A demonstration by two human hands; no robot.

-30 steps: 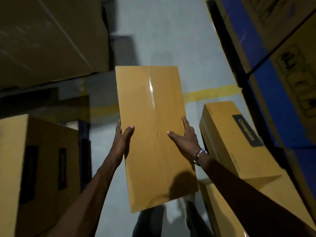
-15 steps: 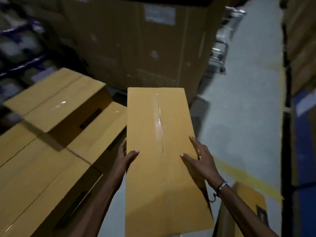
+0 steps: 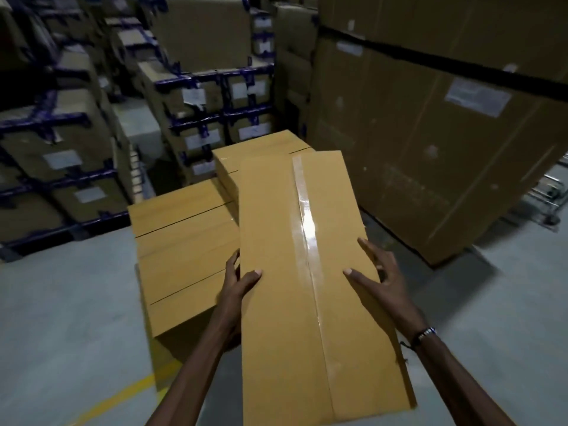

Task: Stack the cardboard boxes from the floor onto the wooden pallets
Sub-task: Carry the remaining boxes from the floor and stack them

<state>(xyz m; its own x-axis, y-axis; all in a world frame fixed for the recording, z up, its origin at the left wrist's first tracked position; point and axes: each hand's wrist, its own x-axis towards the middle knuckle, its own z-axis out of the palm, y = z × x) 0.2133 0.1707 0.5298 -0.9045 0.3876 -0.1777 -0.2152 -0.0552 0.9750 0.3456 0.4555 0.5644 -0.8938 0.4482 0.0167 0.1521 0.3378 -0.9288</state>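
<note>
Cardboard box (image 3: pixel 295 272), long and narrow, sealed down the middle with clear tape (image 3: pixel 307 229), held lengthwise in the air between both hands, above the floor and not resting on anything. Left hand (image 3: pixel 238 281) clamped on the box's left edge, thumb lying on the top face, fingers curled round the side. Right hand (image 3: pixel 381 281) on the right edge, thumb spread across the top, fingers wrapped over the side. Dark bracelet (image 3: pixel 425 333) on the right wrist. Just beyond and left of the held box, stacked boxes (image 3: pixel 184 241) of the same tan cardboard, a lower tier in front and a higher one behind; whatever supports them hidden from view. Grey concrete floor (image 3: pixel 61 318) with a curved yellow line (image 3: pixel 116 395) at lower left. Large brown cartons (image 3: pixel 430 133) at right; cartons on blue racks (image 3: pixel 76 124) at left.
</note>
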